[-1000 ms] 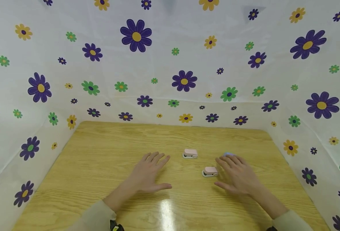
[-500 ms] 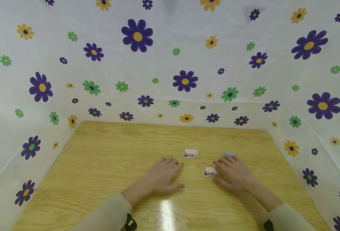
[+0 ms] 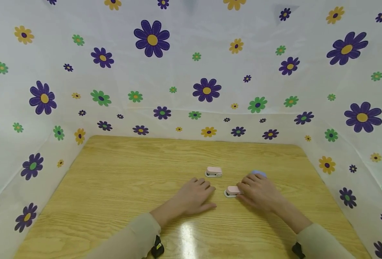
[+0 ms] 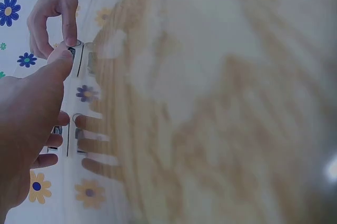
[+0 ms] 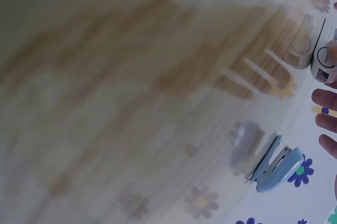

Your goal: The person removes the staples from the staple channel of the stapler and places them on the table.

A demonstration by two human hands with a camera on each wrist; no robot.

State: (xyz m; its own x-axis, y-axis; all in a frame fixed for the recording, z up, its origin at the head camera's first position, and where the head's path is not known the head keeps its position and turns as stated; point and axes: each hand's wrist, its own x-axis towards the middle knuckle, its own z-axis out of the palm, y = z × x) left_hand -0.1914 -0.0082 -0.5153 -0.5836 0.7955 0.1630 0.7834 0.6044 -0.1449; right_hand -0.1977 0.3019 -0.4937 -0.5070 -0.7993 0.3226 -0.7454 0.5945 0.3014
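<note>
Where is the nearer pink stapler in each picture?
Head: the nearer pink stapler is right of the middle, in the lower half.
Left wrist: the nearer pink stapler is towards the left edge, upper half, partly hidden.
Right wrist: the nearer pink stapler is at the right edge, upper half.
Shared landmark: the right grip, touching it.
</note>
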